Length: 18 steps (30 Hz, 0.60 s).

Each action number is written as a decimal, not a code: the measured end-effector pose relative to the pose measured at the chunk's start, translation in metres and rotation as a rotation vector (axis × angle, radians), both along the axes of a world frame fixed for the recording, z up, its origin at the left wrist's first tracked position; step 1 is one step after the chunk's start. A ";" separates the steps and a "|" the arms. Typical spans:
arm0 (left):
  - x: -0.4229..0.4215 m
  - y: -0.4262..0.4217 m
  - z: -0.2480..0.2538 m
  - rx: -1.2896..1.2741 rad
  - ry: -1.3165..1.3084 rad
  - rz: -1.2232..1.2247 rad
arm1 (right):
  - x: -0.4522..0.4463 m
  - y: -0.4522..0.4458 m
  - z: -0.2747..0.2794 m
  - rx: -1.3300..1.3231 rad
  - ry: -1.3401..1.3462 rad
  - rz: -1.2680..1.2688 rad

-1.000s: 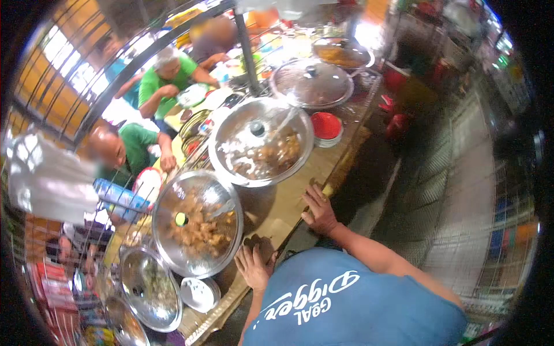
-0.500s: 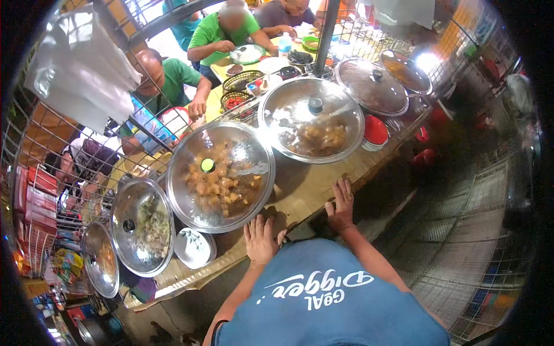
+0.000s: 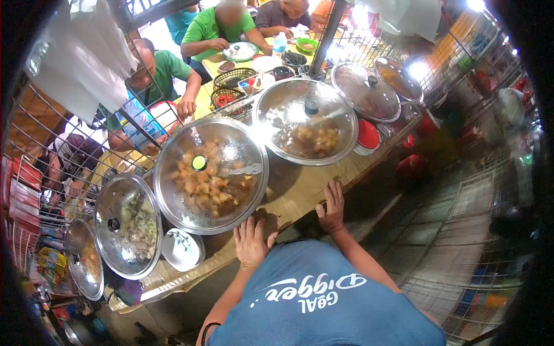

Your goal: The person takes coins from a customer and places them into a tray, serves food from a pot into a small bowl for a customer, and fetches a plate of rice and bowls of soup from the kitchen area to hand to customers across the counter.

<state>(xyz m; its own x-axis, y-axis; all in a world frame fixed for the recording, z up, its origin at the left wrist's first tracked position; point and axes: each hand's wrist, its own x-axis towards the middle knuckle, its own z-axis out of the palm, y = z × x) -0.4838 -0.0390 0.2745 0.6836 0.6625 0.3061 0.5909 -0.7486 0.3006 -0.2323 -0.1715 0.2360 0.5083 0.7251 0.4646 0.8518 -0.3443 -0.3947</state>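
Note:
My left hand (image 3: 251, 245) lies palm down on the front edge of the counter (image 3: 288, 193), fingers stretched out and holding nothing. Just beyond its fingertips is a large pot of brown stewed chunks (image 3: 216, 187) under a glass lid with a yellow-green knob. My right hand (image 3: 330, 210) rests on the counter edge farther right, fingers extended and nothing in them. Ahead of it stands another glass-lidded pot of brown food (image 3: 314, 141). To the left of my left hand sits a stack of white bowls (image 3: 182, 249).
More glass-lidded pots (image 3: 128, 225) line the counter on both sides. A red bowl on a stack (image 3: 368, 135) stands at right. Behind a wire grille, several people sit eating at a yellow table (image 3: 216, 60). White plastic bags (image 3: 86, 55) hang at upper left.
The view has shifted slightly, so the pots and counter sit a little farther left. Both hands stay resting on the counter edge.

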 end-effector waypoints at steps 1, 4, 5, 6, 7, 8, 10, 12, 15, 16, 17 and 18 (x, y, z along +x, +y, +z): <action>0.000 0.000 0.001 0.003 0.000 -0.006 | -0.001 0.000 0.002 -0.015 0.024 -0.013; -0.001 0.001 0.000 0.009 -0.005 -0.012 | -0.002 0.002 0.004 -0.019 0.033 -0.010; -0.002 0.001 0.000 0.007 -0.005 -0.008 | -0.001 0.002 0.003 -0.022 0.032 -0.006; -0.002 0.000 0.000 0.006 0.001 -0.009 | -0.001 0.001 0.000 -0.005 0.043 -0.010; -0.002 0.001 0.000 0.007 0.008 -0.008 | -0.001 0.002 -0.002 0.013 0.055 -0.011; -0.003 0.001 0.000 0.011 0.011 0.003 | -0.001 0.002 -0.004 0.017 0.058 -0.001; -0.003 0.001 0.000 -0.114 0.006 -0.027 | -0.001 0.002 -0.008 0.037 0.029 -0.019; -0.003 0.001 -0.001 -0.104 0.008 -0.021 | -0.003 0.004 -0.005 0.037 0.046 -0.025; -0.003 0.001 0.001 -0.093 0.019 -0.019 | -0.003 0.005 -0.006 0.051 0.063 -0.033; -0.002 0.000 0.001 -0.088 0.019 -0.019 | -0.002 0.004 -0.007 0.049 0.056 -0.034; -0.002 0.000 0.002 -0.085 0.019 -0.018 | -0.002 0.004 -0.007 0.047 0.048 -0.035; -0.002 0.000 0.001 -0.081 0.028 -0.012 | -0.002 0.004 -0.006 0.050 0.058 -0.029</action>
